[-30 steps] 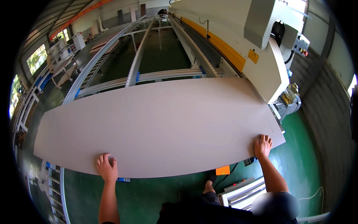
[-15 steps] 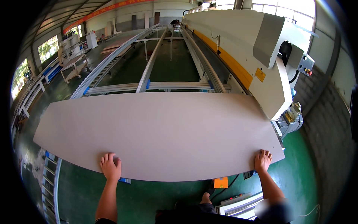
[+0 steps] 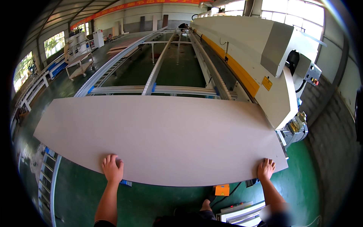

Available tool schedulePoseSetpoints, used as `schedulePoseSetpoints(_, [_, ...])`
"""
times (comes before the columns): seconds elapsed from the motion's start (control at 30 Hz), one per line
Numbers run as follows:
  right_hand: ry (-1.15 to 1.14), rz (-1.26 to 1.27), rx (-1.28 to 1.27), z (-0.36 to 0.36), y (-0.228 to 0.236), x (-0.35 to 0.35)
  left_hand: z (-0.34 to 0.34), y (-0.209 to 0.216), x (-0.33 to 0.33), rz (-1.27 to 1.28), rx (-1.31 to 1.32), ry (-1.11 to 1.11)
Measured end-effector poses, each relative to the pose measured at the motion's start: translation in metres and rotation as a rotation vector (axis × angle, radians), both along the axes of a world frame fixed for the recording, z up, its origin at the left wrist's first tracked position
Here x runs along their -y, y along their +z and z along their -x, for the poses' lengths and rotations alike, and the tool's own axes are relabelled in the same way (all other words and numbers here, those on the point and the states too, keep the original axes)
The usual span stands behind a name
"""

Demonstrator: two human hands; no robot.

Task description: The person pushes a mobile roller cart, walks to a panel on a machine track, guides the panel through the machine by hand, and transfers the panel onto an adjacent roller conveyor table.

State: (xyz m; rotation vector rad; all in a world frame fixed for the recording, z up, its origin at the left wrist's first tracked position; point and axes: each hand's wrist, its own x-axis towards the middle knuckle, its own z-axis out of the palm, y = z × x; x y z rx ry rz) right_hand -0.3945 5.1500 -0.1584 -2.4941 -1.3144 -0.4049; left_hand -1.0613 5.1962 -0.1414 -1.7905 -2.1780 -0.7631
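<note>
A large light grey-beige board (image 3: 162,132) lies flat across the near end of a rail frame, its right end close beside a long cream-coloured machine (image 3: 238,41). On the board's near edge, left of the middle, rests my left hand (image 3: 112,168). Its fingers are bent over the top face, with the thumb out to the side. My right hand (image 3: 266,168) grips the same edge near the right corner, fingers curled on top. The undersides of both hands are hidden.
Metal rails (image 3: 160,62) run away beyond the board. A control box with a red button (image 3: 313,74) hangs at the machine's end. An orange box (image 3: 222,190) sits below the near edge, a ladder-like frame (image 3: 49,181) at lower left, a wheeled cart (image 3: 80,66) at far left.
The view has tilted slightly, so the rails and machine sit a little lower and further right. Both hands stay at the same places on the board's edge.
</note>
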Motion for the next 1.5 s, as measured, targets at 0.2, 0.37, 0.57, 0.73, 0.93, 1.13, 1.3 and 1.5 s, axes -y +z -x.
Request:
schedulePoseSetpoints(0.2, [-0.019, 0.037, 0.006, -0.002, -0.004, 0.006, 0.000, 0.000, -0.003, 0.041, 0.021, 0.008])
schedulePoseSetpoints(0.37, [-0.023, 0.046, 0.010, 0.008, 0.001, 0.012, 0.005, -0.004, 0.001, 0.034, 0.013, 0.007])
schedulePoseSetpoints(0.57, [-0.044, 0.048, 0.029, 0.003, -0.007, 0.019, 0.006, -0.007, 0.004, 0.010, -0.003, 0.003])
schedulePoseSetpoints(0.73, [-0.044, 0.059, 0.015, 0.007, -0.005, 0.023, 0.008, -0.007, 0.005, 0.028, 0.008, -0.006])
schedulePoseSetpoints(0.93, [-0.039, 0.068, 0.018, 0.008, -0.003, 0.020, 0.009, -0.009, 0.008, 0.023, 0.004, 0.005])
schedulePoseSetpoints(1.13, [-0.025, 0.048, 0.058, 0.000, -0.014, 0.018, 0.010, -0.007, 0.013, 0.010, -0.008, 0.017])
schedulePoseSetpoints(1.3, [-0.063, 0.078, 0.036, 0.001, -0.007, 0.024, 0.009, -0.010, 0.010, 0.001, -0.023, 0.010])
schedulePoseSetpoints(1.5, [-0.041, 0.068, 0.054, 0.004, -0.005, 0.023, 0.011, -0.013, 0.013, -0.013, -0.022, 0.008])
